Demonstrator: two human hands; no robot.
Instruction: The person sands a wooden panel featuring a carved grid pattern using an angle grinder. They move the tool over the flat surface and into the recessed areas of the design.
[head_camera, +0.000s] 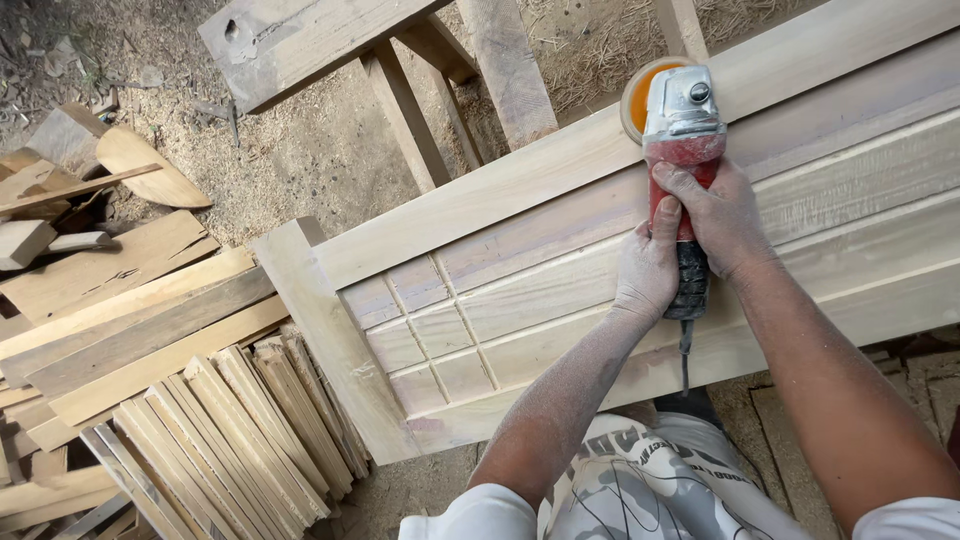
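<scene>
Outdoor workshop in daylight. The dirt floor (300, 150) is covered in sawdust and shavings. At the near left lies a heap of thin wooden slats (240, 430) beside stacked planks (140, 320). Far left, offcuts (90, 180) lie scattered. A rough wooden trestle (400, 60) stands at the far centre.

Both arms reach forward, covered in pale dust. The left hand (645, 270) and the right hand (718, 215) are closed in a grip, touching each other.
</scene>
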